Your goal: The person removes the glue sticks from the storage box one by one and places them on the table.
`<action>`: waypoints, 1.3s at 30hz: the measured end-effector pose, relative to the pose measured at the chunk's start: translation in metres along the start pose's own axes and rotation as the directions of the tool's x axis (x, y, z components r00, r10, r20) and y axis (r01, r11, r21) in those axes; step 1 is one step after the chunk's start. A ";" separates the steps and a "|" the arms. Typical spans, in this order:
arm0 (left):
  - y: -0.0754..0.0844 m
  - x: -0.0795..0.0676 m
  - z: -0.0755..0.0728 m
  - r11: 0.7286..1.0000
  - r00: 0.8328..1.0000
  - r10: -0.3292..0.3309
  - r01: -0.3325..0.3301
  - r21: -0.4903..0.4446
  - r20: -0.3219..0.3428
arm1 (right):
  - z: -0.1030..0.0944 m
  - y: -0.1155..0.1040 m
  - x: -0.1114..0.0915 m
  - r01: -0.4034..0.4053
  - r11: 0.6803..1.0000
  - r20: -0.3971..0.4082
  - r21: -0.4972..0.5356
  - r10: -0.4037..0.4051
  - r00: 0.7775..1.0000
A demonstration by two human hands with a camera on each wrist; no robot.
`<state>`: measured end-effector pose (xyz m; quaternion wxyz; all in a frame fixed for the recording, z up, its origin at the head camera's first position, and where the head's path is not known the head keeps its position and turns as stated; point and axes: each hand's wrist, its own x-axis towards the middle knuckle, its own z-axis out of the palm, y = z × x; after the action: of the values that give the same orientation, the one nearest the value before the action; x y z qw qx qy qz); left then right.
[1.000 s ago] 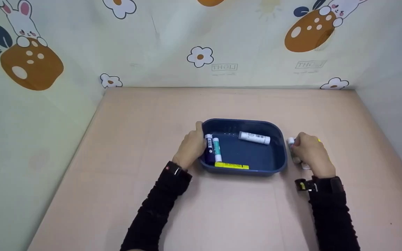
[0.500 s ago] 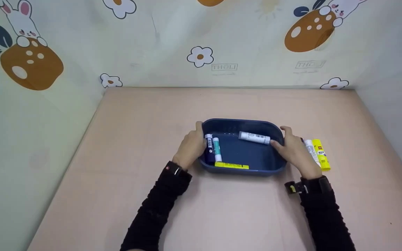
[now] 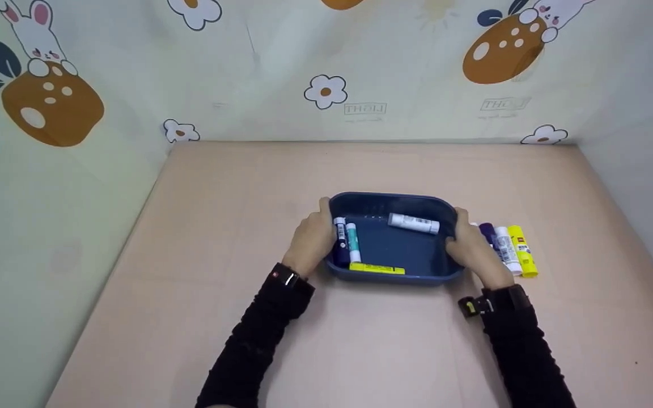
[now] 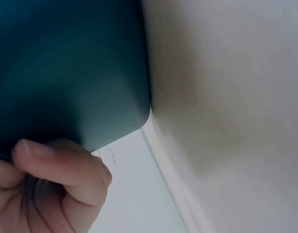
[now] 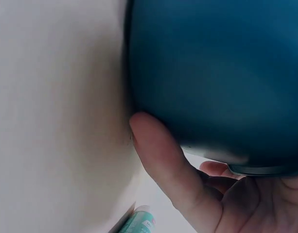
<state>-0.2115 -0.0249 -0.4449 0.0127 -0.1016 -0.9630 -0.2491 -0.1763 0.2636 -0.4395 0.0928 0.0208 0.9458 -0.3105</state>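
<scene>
A dark blue plastic tub [image 3: 397,279] stands on the table in the head view. Inside, at the left end, lie a dark blue glue stick [image 3: 340,243] and a teal-and-white glue stick [image 3: 352,242]. Along the near wall is a yellow glue stick [image 3: 377,268], and a white glue stick [image 3: 414,223] lies toward the back right. My left hand [image 3: 310,238] grips the tub's left end, with curled fingers against its outer wall in the left wrist view. My right hand [image 3: 474,249] grips the right end, thumb over the rim; in the right wrist view a finger [image 5: 161,150] presses the outside.
Right of the tub, several glue sticks lie side by side, among them a dark blue one [image 3: 488,233], a white one [image 3: 508,249] and a yellow one [image 3: 522,251]. A teal glue stick [image 5: 139,222] shows beyond my right hand. A patterned wall [image 3: 270,68] borders the table's back.
My right hand has left the glue sticks on the right, moved left to the tub and closed on its right end. My left hand and the tub have stayed in place.
</scene>
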 end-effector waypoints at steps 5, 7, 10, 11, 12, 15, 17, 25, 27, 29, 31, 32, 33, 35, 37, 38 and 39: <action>0.002 -0.004 0.000 0.994 0.992 0.058 -0.046 0.102 -0.114 | 0.001 -0.001 0.001 -0.001 1.000 -0.002 0.002 0.001 1.000; 0.003 -0.005 -0.001 0.983 0.982 0.096 -0.068 0.172 -0.161 | 0.001 -0.001 0.001 0.002 1.000 -0.005 0.003 -0.002 1.000; 0.005 -0.005 -0.003 0.962 0.962 0.182 -0.132 0.239 -0.205 | 0.002 -0.001 0.000 0.008 1.000 -0.013 0.005 -0.008 1.000; 0.007 -0.005 -0.003 0.955 0.954 0.219 -0.166 0.244 -0.205 | 0.002 -0.001 0.000 0.010 1.000 -0.018 0.005 -0.010 1.000; 0.009 -0.005 -0.003 0.949 0.946 0.259 -0.211 0.235 -0.194 | 0.002 -0.001 0.000 0.012 1.000 -0.022 0.005 -0.012 1.000; 0.016 -0.008 -0.003 0.922 0.925 0.366 -0.346 0.175 -0.100 | 0.002 0.000 0.000 0.017 1.000 -0.029 0.004 -0.017 0.999; 0.021 -0.012 -0.002 0.902 0.910 0.414 -0.410 0.134 0.004 | 0.002 -0.001 0.001 0.016 1.000 -0.028 0.004 -0.016 0.999; 0.034 -0.019 0.001 0.936 0.855 0.321 -0.352 0.002 0.407 | 0.002 0.001 0.000 0.018 1.000 -0.033 -0.002 -0.018 0.999; 0.034 -0.018 0.001 0.946 0.855 0.290 -0.324 0.007 0.431 | 0.002 0.002 0.000 0.019 1.000 -0.037 -0.003 -0.019 0.999; 0.034 -0.017 0.002 0.945 0.845 0.280 -0.325 0.021 0.456 | 0.002 0.002 0.000 0.019 1.000 -0.042 -0.004 -0.019 0.999; 0.034 -0.016 0.002 0.939 0.833 0.290 -0.344 0.030 0.471 | 0.002 0.002 0.000 0.020 1.000 -0.048 -0.003 -0.020 0.999; 0.034 -0.016 0.002 0.933 0.826 0.298 -0.358 0.038 0.478 | 0.002 0.002 0.000 0.020 1.000 -0.049 0.000 -0.020 0.999; 0.034 -0.016 0.002 0.925 0.821 0.309 -0.376 0.047 0.480 | 0.002 0.002 0.000 0.024 1.000 -0.053 0.000 -0.024 0.998; 0.033 -0.016 0.002 0.911 0.815 0.325 -0.407 0.074 0.479 | 0.002 0.002 -0.001 0.033 0.999 -0.059 -0.002 -0.033 0.998; 0.033 -0.017 0.002 0.897 0.814 0.334 -0.430 0.105 0.475 | 0.002 0.002 -0.001 0.042 0.999 -0.068 -0.008 -0.043 0.997; 0.033 -0.017 0.002 0.892 0.814 0.336 -0.437 0.117 0.473 | 0.002 0.002 -0.001 0.047 0.999 -0.071 -0.011 -0.048 0.996; 0.033 -0.017 0.001 0.889 0.814 0.336 -0.441 0.127 0.474 | 0.003 0.003 -0.001 0.052 0.999 -0.075 -0.014 -0.053 0.996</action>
<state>-0.1877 0.0005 -0.4317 -0.1419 -0.3484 -0.9213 -0.0980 -0.1744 0.2641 -0.4428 0.0493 0.0070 0.9508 -0.3059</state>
